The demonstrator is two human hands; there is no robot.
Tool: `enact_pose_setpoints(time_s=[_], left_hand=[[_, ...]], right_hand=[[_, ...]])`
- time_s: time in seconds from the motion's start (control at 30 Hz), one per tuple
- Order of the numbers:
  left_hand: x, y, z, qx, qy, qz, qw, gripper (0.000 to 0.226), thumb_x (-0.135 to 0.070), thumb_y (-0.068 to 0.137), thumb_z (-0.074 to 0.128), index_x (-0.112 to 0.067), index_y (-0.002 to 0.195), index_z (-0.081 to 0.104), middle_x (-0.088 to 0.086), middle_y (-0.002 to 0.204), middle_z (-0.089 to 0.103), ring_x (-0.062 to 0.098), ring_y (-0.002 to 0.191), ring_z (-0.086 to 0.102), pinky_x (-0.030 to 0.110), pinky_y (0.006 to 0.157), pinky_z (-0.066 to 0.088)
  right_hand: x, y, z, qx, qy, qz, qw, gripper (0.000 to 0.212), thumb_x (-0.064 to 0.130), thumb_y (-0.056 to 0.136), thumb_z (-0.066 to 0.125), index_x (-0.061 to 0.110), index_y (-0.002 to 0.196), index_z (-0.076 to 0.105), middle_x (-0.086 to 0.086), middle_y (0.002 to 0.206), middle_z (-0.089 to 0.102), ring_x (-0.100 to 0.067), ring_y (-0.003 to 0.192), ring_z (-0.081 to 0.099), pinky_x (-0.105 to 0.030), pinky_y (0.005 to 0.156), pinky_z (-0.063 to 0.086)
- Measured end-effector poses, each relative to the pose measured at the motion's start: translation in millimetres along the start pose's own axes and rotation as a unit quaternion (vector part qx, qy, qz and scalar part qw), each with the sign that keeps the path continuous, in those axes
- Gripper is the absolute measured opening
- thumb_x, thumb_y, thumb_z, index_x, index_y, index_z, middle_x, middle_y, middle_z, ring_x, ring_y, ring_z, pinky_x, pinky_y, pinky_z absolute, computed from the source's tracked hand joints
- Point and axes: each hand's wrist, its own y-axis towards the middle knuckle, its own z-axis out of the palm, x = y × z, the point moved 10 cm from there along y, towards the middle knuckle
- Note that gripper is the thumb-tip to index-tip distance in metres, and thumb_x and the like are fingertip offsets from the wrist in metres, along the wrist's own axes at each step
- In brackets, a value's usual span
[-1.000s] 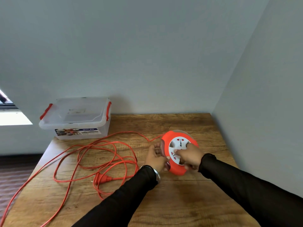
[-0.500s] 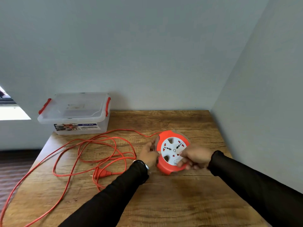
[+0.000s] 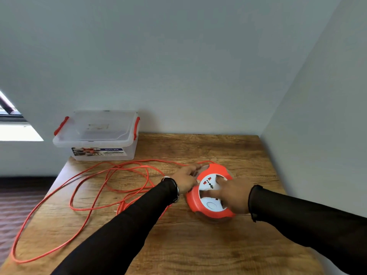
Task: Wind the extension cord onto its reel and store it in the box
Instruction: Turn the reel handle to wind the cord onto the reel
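An orange reel (image 3: 195, 201) with a white socket face lies flat on the wooden table (image 3: 198, 245). My right hand (image 3: 232, 195) rests on top of it, fingers in the recesses of the white face. My left hand (image 3: 186, 178) grips the reel's left rim where the orange cord (image 3: 95, 175) enters. The cord sprawls in loose loops over the left half of the table, and its plug is partly hidden behind my left sleeve. A clear plastic box (image 3: 99, 135) with red latches and its lid on stands at the back left corner.
Grey walls close the table at the back and on the right. The table's left edge drops to a dark floor (image 3: 19, 199), and one cord loop reaches that edge. A window (image 3: 12, 124) shows at far left.
The reel's white face has turned under my right hand, which now lies over it instead of at its right rim. The cord loops have shifted slightly.
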Motion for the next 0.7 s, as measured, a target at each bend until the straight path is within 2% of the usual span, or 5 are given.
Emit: enact_pose_setpoints(time_s=[0.23,0.4,0.53,0.63,0.7], left_hand=[[-2.0,-11.0,-2.6,-0.014,-0.04,-0.011,0.999,0.058,0.012,0.089,0.047,-0.01,0.142,0.036,0.021,0.132,0.054,-0.002,0.042,0.055,0.009,0.036,0.038],[8.3,-6.5,-5.1,-0.063,-0.076,-0.02,0.995,0.057,0.012,0.085,0.052,-0.012,0.136,0.044,0.003,0.096,0.058,0.014,0.063,0.057,0.02,0.042,0.044],[8.0,-12.6,0.2,-0.088,-0.115,-0.015,0.989,0.053,0.015,0.083,0.051,-0.015,0.126,0.049,0.003,0.088,0.059,0.012,0.052,0.053,0.014,0.033,0.038],[24.8,-17.0,10.6,-0.127,-0.203,-0.043,0.97,0.047,0.017,0.081,0.05,-0.02,0.11,0.049,0.002,0.085,0.057,0.012,0.04,0.052,0.016,0.032,0.039],[41.3,-20.7,24.3,-0.144,-0.253,-0.077,0.953,0.045,0.016,0.081,0.05,-0.024,0.101,0.044,0.002,0.089,0.055,0.014,0.04,0.052,0.021,0.036,0.043]], right_hand=[[3.1,2.3,-6.7,-0.039,-0.028,0.012,0.999,0.06,0.03,0.096,0.043,0.053,0.141,0.01,-0.019,0.138,0.035,-0.038,0.105,0.056,-0.037,0.075,0.047],[-9.3,2.0,-7.7,-0.081,0.028,0.076,0.993,0.063,0.029,0.094,0.041,0.053,0.141,0.007,-0.016,0.129,0.045,-0.033,0.094,0.06,-0.031,0.066,0.044],[-15.3,-6.0,-14.6,-0.13,0.077,0.125,0.981,0.062,0.03,0.09,0.042,0.048,0.143,0.015,-0.008,0.12,0.056,-0.028,0.1,0.06,-0.031,0.067,0.043],[-32.2,-7.0,-6.4,-0.152,0.209,0.187,0.948,0.064,0.047,0.088,0.047,0.041,0.145,0.018,-0.003,0.133,0.056,-0.025,0.114,0.057,-0.032,0.083,0.048],[-46.6,-6.3,7.0,-0.153,0.373,0.236,0.884,0.07,0.057,0.083,0.053,0.033,0.144,0.027,0.001,0.14,0.05,-0.023,0.121,0.052,-0.031,0.092,0.045]])
